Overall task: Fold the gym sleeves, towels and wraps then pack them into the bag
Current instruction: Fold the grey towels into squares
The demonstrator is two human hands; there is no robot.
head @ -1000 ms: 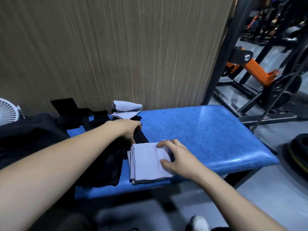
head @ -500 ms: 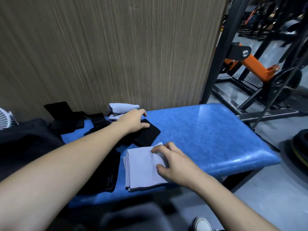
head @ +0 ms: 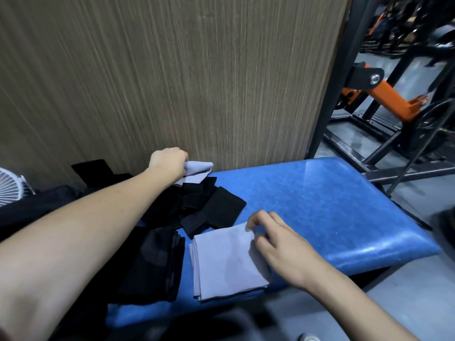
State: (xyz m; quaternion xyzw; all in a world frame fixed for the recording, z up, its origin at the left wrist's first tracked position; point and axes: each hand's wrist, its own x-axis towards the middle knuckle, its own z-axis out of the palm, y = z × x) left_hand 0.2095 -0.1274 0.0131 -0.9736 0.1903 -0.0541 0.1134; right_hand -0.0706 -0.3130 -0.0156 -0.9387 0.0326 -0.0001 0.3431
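Observation:
A folded light grey towel [head: 226, 264] lies near the front edge of the blue bench [head: 320, 207]. My right hand [head: 278, 242] rests on its right corner with the fingers curled at the top edge. My left hand [head: 168, 161] is at the back by the wall and grips a second, crumpled grey towel [head: 198, 168]. Black wraps [head: 214, 210] lie in a loose pile between the two towels. A folded black sleeve [head: 155, 267] lies left of the folded towel. The black bag [head: 32, 207] sits at the far left, mostly hidden by my left arm.
A wood-grain wall panel [head: 172, 82] stands right behind the bench. A white fan [head: 11, 188] pokes in at the left edge. Black and orange gym machine frames [head: 384, 94] stand on the grey floor to the right. A shoe tip [head: 307, 337] shows at the bottom.
My left hand left the black wraps and reached back to the wall, taking hold of the crumpled grey towel. My right hand stayed on the folded towel, its fingers curling at the corner.

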